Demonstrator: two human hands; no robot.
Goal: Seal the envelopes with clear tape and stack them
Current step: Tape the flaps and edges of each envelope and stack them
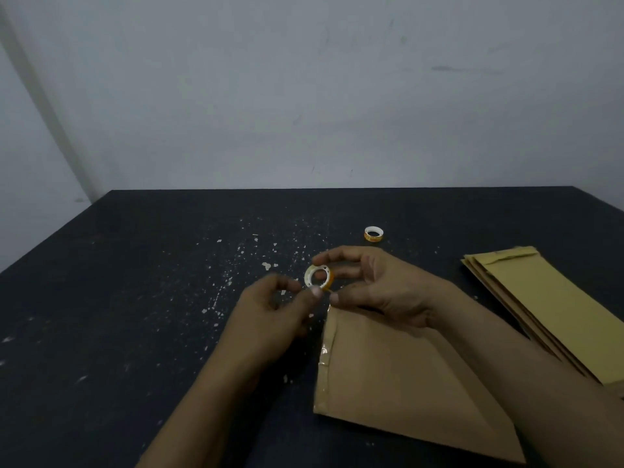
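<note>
The right hand (381, 288) holds the tape roll (319, 278) between thumb and fingertips, and the left hand (270, 309) pinches at its lower rim (probably freeing the loose end). Just below them an envelope (405, 383) lies flat on the surface (135, 298), with glossy tape already along part of its left edge, so its sealing looks half done. A stack (540, 298) lies to the right; I cannot tell whether those are sealed.

1 brown envelope (405, 383) lies flat by the table's (135, 298) front edge; envelope stack (540, 309) at right edge; tape roll (319, 278) held over the middle.
</note>
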